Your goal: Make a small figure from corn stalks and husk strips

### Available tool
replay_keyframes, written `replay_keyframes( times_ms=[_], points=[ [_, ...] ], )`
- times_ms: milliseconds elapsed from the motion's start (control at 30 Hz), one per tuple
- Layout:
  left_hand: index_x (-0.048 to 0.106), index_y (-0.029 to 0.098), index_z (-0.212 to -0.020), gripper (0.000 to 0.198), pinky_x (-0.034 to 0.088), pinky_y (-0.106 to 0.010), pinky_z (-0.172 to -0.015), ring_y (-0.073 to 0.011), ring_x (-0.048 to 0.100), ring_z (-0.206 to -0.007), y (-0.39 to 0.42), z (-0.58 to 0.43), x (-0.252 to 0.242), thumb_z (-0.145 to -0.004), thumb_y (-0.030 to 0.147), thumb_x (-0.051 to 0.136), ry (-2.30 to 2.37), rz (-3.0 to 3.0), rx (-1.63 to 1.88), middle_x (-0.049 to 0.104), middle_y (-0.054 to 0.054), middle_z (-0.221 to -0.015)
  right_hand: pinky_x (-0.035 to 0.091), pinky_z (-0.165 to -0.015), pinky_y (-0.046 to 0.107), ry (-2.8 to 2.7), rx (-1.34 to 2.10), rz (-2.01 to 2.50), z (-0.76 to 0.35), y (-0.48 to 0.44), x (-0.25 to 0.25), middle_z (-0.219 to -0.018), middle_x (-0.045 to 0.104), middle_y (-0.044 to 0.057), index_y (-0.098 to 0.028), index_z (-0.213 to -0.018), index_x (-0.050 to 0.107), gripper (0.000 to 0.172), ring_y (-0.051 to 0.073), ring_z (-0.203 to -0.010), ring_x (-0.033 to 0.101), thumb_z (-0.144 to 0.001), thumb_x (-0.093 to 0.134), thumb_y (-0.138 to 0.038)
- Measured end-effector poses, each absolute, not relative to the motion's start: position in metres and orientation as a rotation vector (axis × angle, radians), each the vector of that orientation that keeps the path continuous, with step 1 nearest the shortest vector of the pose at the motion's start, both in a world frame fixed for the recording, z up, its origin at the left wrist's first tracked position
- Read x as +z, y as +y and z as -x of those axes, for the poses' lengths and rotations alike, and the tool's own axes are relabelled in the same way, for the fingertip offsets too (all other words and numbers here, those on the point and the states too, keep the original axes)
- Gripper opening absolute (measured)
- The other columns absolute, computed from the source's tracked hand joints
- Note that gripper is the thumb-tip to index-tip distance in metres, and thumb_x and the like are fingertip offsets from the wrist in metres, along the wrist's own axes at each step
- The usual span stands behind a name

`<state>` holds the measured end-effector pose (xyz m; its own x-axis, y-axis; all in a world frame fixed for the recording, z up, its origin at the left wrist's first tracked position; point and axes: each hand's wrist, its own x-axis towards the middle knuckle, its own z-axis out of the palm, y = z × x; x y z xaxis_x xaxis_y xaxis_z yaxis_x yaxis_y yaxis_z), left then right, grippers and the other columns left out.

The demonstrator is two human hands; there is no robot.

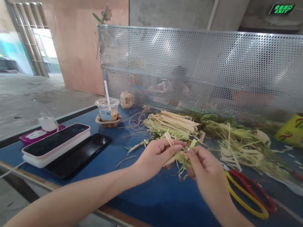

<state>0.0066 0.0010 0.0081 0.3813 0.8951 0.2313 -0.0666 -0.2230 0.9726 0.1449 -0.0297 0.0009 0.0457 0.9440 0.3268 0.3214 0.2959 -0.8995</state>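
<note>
My left hand (154,155) is closed, pinching a small bunch of pale green and straw-coloured husk strips (181,159) between thumb and fingers. Closed on the same bunch from the other side is my right hand (210,171), thumb up. Frayed ends hang below the fingertips, above the blue tabletop (155,199). Just beyond the hands lies a stack of pale, flattened husks (171,123). A looser heap of green husks (246,146) spreads to the right. Scissors with red and yellow handles (253,195) lie by my right wrist.
On the left are a phone on a white block (57,141), a black phone (79,156) and a purple box (38,134). A lidded cup with straw (107,110) stands behind them. A yellow tube (297,128) stands far right. A perforated metal screen (217,70) borders the back; a person sits beyond.
</note>
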Motion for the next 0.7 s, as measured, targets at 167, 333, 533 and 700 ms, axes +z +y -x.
replay_keyframes(
  times_ms=[167, 333, 533, 700],
  points=[
    [0.061, 0.012, -0.094, 0.032, 0.033, -0.017, -0.038, -0.0048, 0.039, -0.037, -0.005, -0.008, 0.008, -0.078, 0.036, 0.051, 0.837, -1.507, 1.166, 0.042, 0.007, -0.043, 0.023, -0.037, 0.022, -1.261, 0.945, 1.083, -0.144, -0.027, -0.002, -0.042, 0.024, -0.009, -0.02, -0.067, 0.047, 0.029, 0.007, -0.037, 0.025, -0.077, 0.051, -0.047],
    [0.059, 0.013, -0.099, 0.034, 0.033, -0.017, -0.038, -0.0041, 0.037, -0.037, -0.004, -0.004, 0.01, -0.078, 0.037, 0.05, 0.816, -1.491, 1.242, 0.042, 0.007, -0.047, 0.027, -0.036, 0.021, -1.316, 0.981, 1.03, -0.147, -0.028, 0.002, -0.041, 0.032, -0.009, -0.019, -0.074, 0.051, 0.027, 0.007, -0.036, 0.032, -0.077, 0.052, -0.046],
    [0.04, 0.016, -0.122, 0.053, 0.033, -0.017, -0.037, -0.0045, 0.036, -0.035, 0.003, 0.006, 0.015, -0.075, 0.038, 0.054, 0.664, -1.514, 1.092, 0.046, 0.007, -0.046, 0.036, -0.037, 0.022, -1.752, 1.385, 0.965, -0.168, -0.019, 0.007, -0.052, 0.058, -0.002, -0.016, -0.113, 0.047, 0.046, 0.01, -0.035, 0.05, -0.079, 0.048, -0.047],
    [0.018, 0.024, -0.133, 0.07, 0.021, -0.016, -0.036, -0.0043, 0.026, -0.035, 0.009, 0.011, 0.016, -0.076, 0.036, 0.056, 0.66, -1.694, 1.023, 0.035, 0.011, -0.04, 0.038, -0.047, 0.022, -1.894, 1.17, 1.014, -0.17, -0.017, 0.011, -0.063, 0.056, 0.0, -0.015, -0.075, 0.064, 0.03, 0.01, -0.051, 0.052, -0.069, 0.062, -0.044]
  ],
)
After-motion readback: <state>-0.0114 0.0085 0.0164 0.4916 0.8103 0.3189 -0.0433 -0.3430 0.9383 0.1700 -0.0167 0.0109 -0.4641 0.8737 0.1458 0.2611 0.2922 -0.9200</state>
